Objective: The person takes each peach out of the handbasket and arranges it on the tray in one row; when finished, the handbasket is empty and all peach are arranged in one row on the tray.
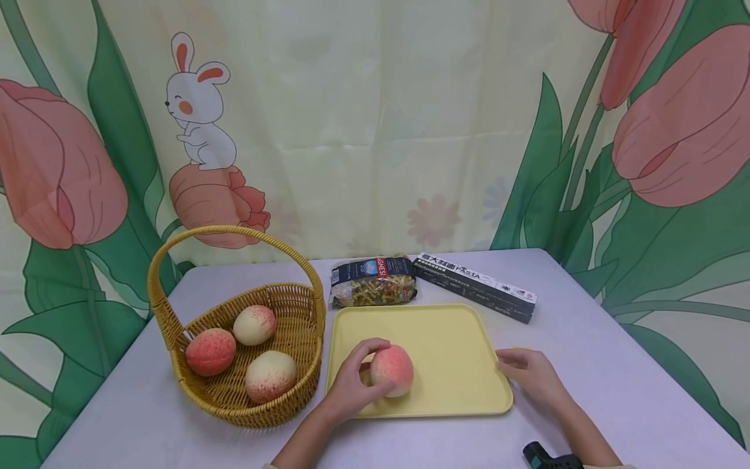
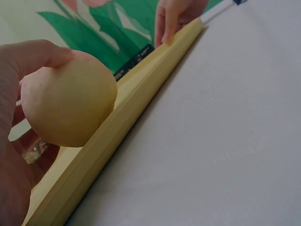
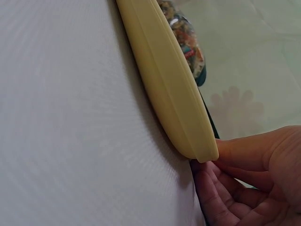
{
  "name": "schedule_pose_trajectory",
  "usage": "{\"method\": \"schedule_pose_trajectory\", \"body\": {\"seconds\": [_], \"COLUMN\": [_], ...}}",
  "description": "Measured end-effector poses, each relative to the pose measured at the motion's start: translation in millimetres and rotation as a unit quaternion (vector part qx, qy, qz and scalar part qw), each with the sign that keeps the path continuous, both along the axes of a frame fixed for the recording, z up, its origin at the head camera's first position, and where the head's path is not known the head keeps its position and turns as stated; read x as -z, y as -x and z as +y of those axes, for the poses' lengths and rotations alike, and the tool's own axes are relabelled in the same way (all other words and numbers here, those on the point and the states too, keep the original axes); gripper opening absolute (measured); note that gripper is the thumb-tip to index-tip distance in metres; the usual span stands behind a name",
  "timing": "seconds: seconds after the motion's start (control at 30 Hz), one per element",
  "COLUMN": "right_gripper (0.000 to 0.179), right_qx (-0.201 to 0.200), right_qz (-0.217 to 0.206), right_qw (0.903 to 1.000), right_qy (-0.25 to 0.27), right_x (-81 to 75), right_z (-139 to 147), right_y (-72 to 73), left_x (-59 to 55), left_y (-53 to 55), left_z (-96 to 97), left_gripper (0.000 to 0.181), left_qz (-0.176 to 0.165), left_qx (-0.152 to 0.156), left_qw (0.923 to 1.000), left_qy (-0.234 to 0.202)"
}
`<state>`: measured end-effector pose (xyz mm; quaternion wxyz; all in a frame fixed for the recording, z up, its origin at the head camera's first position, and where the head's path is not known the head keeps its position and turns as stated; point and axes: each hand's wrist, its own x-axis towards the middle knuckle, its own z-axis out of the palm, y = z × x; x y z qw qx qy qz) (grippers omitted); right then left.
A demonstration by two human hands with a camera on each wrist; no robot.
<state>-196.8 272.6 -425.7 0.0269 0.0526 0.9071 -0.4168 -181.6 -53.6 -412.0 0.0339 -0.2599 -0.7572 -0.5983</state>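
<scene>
My left hand [image 1: 354,385] grips a pink and cream peach [image 1: 395,369] over the left part of a yellow tray [image 1: 451,361]. The left wrist view shows the thumb and fingers curled around the peach [image 2: 70,101], close above the tray's rim [image 2: 106,132]. Whether the peach touches the tray cannot be told. At the tray's right edge, my right hand [image 1: 534,376] pinches the rim. In the right wrist view, the thumb of that hand [image 3: 254,174] lies over the tray's edge [image 3: 176,101] and the other fingers are curled below.
A wicker basket [image 1: 319,326] with a tall handle stands left of the tray, holding a red peach [image 1: 211,352] and two paler ones. Behind the tray lie a bag of pasta [image 1: 374,281] and a long black-and-white pasta box [image 1: 474,286]. A printed curtain [image 1: 375,130] hangs behind the table.
</scene>
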Motion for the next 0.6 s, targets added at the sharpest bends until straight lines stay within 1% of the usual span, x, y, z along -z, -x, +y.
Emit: {"method": "schedule_pose_trajectory", "body": {"seconds": [0.07, 0.13, 0.33, 0.37, 0.47, 0.57, 0.6], "right_gripper": [0.04, 0.04, 0.041, 0.041, 0.04, 0.04, 0.04], "right_qx": [-0.001, -0.003, -0.004, -0.003, -0.003, -0.003, -0.004], "right_qz": [0.001, 0.002, 0.005, 0.005, 0.007, 0.008, 0.008], "right_qw": [1.0, 1.0, 1.0, 1.0, 1.0, 0.9999, 0.9999], "right_qy": [-0.001, -0.004, 0.0, 0.001, 0.001, 0.005, 0.008], "right_x": [0.7, 1.1, 1.0, 0.9, 0.7, 1.0, 1.3], "right_z": [0.7, 1.5, 2.4, 2.3, 1.8, 1.0, 0.6], "right_y": [0.0, 0.3, 0.3, 0.1, -0.3, -0.5, -0.7], "left_x": [-1.9, -0.8, 24.3, 28.4, 33.2, 35.4, 35.9], "left_y": [-1.0, -0.5, 14.7, 17.5, 21.4, 24.0, 24.8], "left_z": [1.1, 2.8, 9.4, 10.5, 13.8, 17.3, 18.4], "left_gripper": [0.054, 0.055, 0.058, 0.059, 0.059, 0.059, 0.059], "left_qz": [-0.001, 0.008, 0.027, 0.025, 0.026, 0.022, 0.026], "left_qx": [-0.001, -0.006, -0.029, -0.032, -0.036, -0.038, -0.04], "left_qw": [1.0, 0.9999, 0.9992, 0.9992, 0.9989, 0.9988, 0.9986], "left_qy": [0.005, 0.008, -0.001, -0.003, -0.01, -0.024, -0.023]}}
